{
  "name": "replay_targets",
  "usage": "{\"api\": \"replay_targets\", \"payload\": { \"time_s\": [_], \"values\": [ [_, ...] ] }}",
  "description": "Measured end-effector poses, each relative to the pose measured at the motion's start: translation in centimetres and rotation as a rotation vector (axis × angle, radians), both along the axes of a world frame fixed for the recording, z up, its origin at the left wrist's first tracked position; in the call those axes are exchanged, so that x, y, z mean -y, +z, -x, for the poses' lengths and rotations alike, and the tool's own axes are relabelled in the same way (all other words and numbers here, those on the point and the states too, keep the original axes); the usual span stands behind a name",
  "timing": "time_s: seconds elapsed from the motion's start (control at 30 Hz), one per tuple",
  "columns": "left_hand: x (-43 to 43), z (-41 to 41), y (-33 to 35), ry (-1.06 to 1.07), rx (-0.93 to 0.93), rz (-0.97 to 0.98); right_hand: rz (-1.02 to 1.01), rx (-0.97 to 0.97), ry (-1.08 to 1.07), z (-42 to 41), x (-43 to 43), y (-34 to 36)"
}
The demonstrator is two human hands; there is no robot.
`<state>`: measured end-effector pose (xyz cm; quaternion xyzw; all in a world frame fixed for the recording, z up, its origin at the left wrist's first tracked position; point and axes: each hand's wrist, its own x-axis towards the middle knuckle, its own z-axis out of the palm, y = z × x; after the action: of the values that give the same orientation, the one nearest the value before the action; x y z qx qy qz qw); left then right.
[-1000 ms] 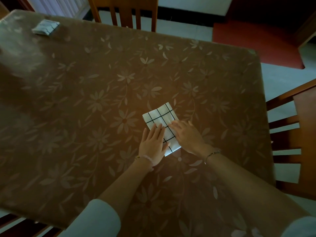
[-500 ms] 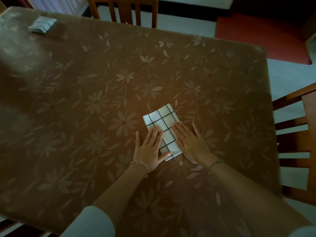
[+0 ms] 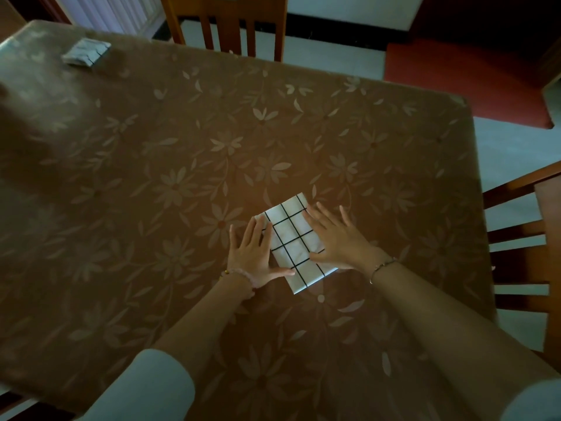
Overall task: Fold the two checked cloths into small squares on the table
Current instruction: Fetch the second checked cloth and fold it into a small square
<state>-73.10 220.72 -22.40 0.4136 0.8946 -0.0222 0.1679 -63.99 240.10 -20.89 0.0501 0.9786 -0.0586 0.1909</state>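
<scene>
A white cloth with a black check lies folded into a small rectangle on the brown flowered table, near its front right part. My left hand lies flat along the cloth's left edge, fingers spread, thumb on its lower corner. My right hand lies flat over the cloth's right edge, fingers spread, thumb on the cloth. Neither hand grips anything. A second folded checked cloth rests at the table's far left corner, well away from both hands.
One wooden chair stands at the far side of the table and another at its right side. A red mat lies on the pale floor beyond the table's far right corner.
Both hands have slid outward from the middle of the folded cloth to its left and right edges, fingers spreading. More of the check shows between them. The cloth stays in place.
</scene>
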Motion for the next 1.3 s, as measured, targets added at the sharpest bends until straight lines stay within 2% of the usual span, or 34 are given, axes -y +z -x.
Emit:
{"api": "replay_targets", "payload": {
  "time_s": [0.07, 0.17, 0.3, 0.37, 0.47, 0.67, 0.83, 1.3],
  "values": [
    [0.0, 0.0, 0.1, 0.011, 0.01, 0.007, 0.01, 0.065, -0.004, 0.3, -0.1, -0.2],
    [0.0, -0.2, 0.4, 0.019, 0.02, -0.025, 0.081, 0.036, -0.063, -0.3, -0.1, -0.4],
    [0.4, -2.0, 1.0, -0.045, -0.018, -0.328, 0.366, -0.3, -0.408, -3.1, 1.0, -0.3],
    [0.7, -3.8, 1.3, -0.087, -0.084, -0.46, 0.366, -0.427, -0.526, -5.0, 2.0, -0.6],
    [1.0, -6.6, 1.1, -0.208, -0.124, -0.458, 0.316, -0.431, -0.58, -7.4, 3.5, -1.3],
    [1.2, -7.7, -0.1, -0.228, -0.156, -0.353, 0.154, -0.472, -0.432, -9.7, 5.0, -1.6],
    [0.9, -7.7, 0.1, -0.265, -0.215, -0.328, 0.177, -0.416, -0.416, -9.9, 5.4, -1.7],
    [0.6, -7.7, -0.2, -0.321, -0.314, -0.31, 0.138, -0.467, -0.401, -11.6, 6.9, -1.5]
  ]
}}
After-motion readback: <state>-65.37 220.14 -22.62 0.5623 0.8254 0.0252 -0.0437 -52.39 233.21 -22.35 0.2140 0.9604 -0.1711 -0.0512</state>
